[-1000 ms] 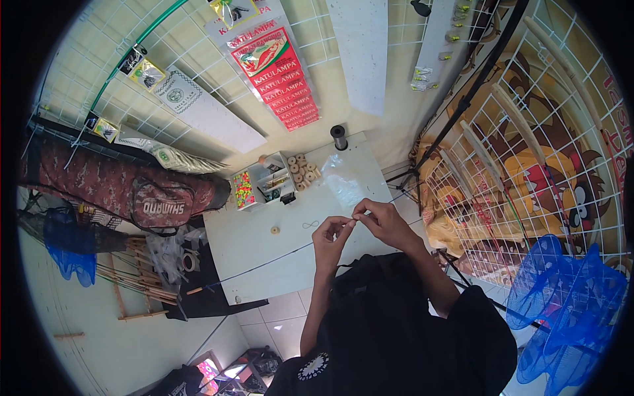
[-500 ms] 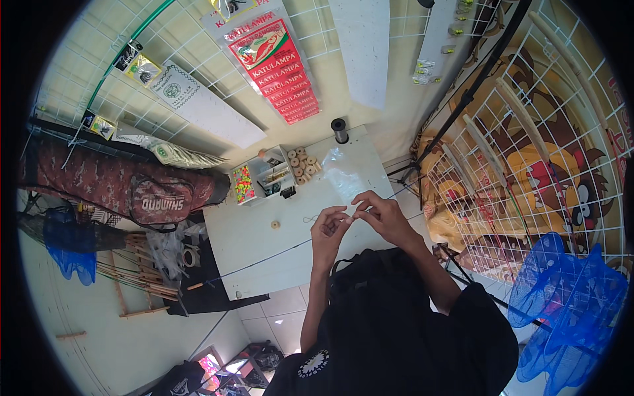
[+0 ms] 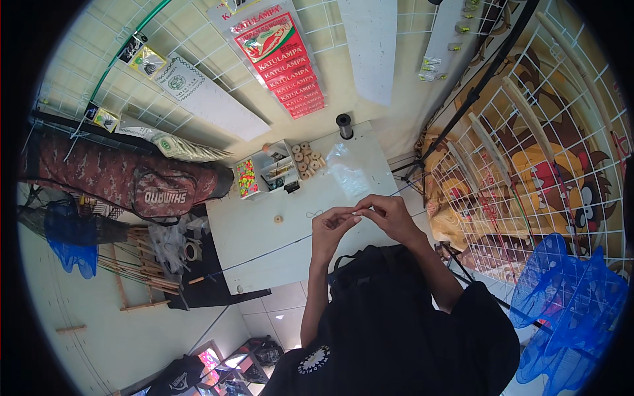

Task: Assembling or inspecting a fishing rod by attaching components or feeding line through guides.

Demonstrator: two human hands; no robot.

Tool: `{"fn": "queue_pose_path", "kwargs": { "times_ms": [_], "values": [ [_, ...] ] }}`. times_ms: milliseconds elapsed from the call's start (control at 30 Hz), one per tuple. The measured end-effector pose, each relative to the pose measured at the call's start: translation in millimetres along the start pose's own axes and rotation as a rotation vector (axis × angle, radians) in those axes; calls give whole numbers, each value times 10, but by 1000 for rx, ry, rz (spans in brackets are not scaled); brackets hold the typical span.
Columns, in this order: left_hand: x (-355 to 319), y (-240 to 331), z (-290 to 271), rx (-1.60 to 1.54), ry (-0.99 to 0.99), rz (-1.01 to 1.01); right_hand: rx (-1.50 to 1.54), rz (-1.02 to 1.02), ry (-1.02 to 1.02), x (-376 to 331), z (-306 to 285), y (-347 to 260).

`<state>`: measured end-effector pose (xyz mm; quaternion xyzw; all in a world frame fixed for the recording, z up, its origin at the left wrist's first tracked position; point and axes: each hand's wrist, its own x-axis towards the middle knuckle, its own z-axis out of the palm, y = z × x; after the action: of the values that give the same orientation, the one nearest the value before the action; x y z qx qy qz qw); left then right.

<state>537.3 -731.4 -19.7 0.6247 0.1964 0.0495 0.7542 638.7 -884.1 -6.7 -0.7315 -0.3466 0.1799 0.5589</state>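
Note:
Above the white table (image 3: 254, 247), my left hand (image 3: 331, 224) and my right hand (image 3: 389, 216) meet with their fingertips pinched together. Something small and pale shows between them, too tiny to name. Beside my left hand a thin loop of line (image 3: 314, 214) stands out against the table; whether it runs into my fingers I cannot tell. A slim blue rod (image 3: 264, 255) with a wooden end crosses the table and passes behind my hands. One small tan ring-shaped piece (image 3: 279, 219) lies to the left of them.
Toward the back stand a white compartment box (image 3: 269, 188) with bright beads, several tan spools (image 3: 306, 160), clear plastic bags (image 3: 347, 173) and a dark upright spool (image 3: 344, 125). A camouflage rod bag (image 3: 125, 181) hangs left; wire racks (image 3: 502, 152) and blue netting (image 3: 571, 303) flank the right.
The fingers of both hands have drawn closer together and curled in at the pinch. The whole view has shifted slightly; the things on the table keep their places.

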Motion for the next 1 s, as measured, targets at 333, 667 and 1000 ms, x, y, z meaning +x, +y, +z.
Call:
{"fn": "queue_pose_path", "kwargs": {
  "times_ms": [333,667,1000],
  "values": [
    [13,9,-5,-4,11,-16,13,-5,-3,10,-29,-71],
    [24,3,-28,-23,-48,-27,-4,-3,3,10,-10,-20],
    [13,-18,18,10,-52,22,9,-44,34,3,6,0]
  ]
}}
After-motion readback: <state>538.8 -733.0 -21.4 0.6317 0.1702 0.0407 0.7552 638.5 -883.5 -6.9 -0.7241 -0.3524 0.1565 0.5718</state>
